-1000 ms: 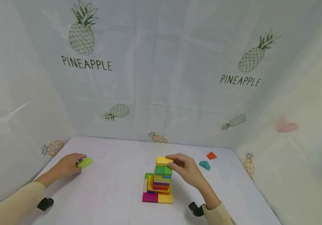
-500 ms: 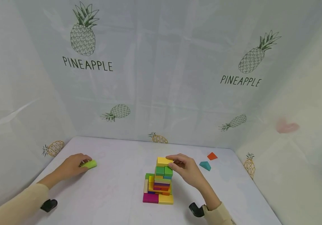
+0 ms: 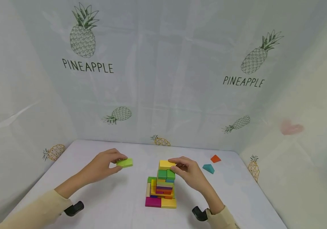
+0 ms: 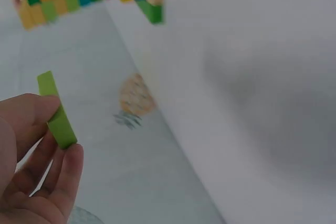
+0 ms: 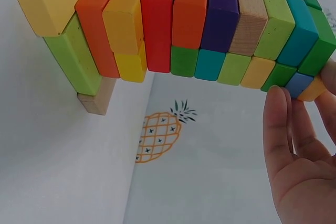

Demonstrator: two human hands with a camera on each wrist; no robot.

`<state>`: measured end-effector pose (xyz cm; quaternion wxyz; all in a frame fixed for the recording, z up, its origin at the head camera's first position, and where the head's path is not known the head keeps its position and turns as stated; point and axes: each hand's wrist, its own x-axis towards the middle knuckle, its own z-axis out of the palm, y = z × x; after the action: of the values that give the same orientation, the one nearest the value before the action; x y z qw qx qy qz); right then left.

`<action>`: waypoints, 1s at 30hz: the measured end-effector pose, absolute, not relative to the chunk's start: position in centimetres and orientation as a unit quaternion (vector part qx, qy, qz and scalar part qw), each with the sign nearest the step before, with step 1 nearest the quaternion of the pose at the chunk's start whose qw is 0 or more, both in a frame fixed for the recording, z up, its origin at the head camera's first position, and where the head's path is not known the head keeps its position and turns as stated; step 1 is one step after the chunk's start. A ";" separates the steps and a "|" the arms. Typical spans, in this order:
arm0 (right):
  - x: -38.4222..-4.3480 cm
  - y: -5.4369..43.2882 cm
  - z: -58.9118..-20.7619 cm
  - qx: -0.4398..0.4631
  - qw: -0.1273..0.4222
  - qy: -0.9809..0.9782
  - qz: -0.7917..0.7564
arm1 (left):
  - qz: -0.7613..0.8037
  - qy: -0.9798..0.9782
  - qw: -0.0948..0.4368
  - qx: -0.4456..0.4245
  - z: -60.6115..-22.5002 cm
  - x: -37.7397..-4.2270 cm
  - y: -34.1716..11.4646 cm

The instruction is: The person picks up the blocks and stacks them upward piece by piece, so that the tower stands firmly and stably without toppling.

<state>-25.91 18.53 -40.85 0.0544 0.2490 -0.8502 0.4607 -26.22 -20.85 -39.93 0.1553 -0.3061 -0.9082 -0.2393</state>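
Note:
A lime green block (image 3: 126, 163) is pinched between the thumb and fingertips of my left hand (image 3: 101, 166), held left of the block tower (image 3: 163, 188). The left wrist view shows the same block (image 4: 62, 127) with the thumb across one face. The tower has a magenta and yellow base and narrows to stacked colourful layers. At its top, my right hand (image 3: 191, 173) grips the yellow block (image 3: 164, 164) from the right, index finger on the upper edge and thumb lower down. In the right wrist view, fingertips (image 5: 275, 100) touch the tower's side close to its top end.
An orange piece (image 3: 215, 158) and a teal piece (image 3: 208, 168) lie at the back right of the white table (image 3: 109, 203). A pineapple-printed curtain (image 3: 163, 79) stands behind and beside the table. Each wrist carries a black device.
My left hand has taken hold of the lime green block at the far left and carried it right toward the tower. The right hand stays at the tower's top.

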 end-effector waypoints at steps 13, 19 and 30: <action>-26.3 18.9 -40.7 0.270 0.039 -0.848 0.454 | -0.274 -0.874 0.122 -0.383 -36.4 -23.6 -12.6; -26.4 19.2 -40.4 0.283 0.034 -0.852 0.439 | -0.287 -0.870 0.110 -0.386 -36.4 -23.5 -10.4; -26.4 19.4 -40.2 0.300 0.026 -0.850 0.432 | -0.298 -0.870 0.113 -0.378 -37.3 -23.6 -8.6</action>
<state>-26.40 19.36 -40.15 0.0256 0.2995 -0.8503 0.4321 -23.59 -8.56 -37.26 0.1132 -0.3776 -0.8695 -0.2976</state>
